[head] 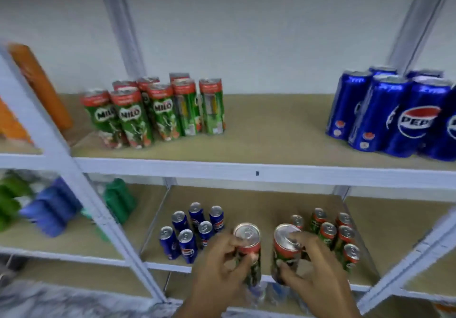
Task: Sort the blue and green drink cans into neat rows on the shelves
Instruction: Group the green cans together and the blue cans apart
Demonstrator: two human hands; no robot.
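My left hand [219, 266] grips a green Milo can [247, 241] by its upper side, in front of the lower shelf [246, 201]. Beside it my right hand [311, 271] grips a second green Milo can [286, 246], fingers over its top rim. Both cans are upright. Several blue Pepsi cans [192, 231] stand in a loose group on the lower shelf's left part. Several green Milo cans [335, 234] stand on its right part, behind my right hand. On the upper shelf [271, 130], a cluster of green Milo cans [153, 110] stands at the left and a cluster of blue Pepsi cans [392, 113] at the right.
White metal uprights [74, 169] frame the shelves. In the left bay are orange tubes [42, 86] above and blurred green and blue packs [51, 209] below. A diagonal post [404, 258] crosses at the lower right.
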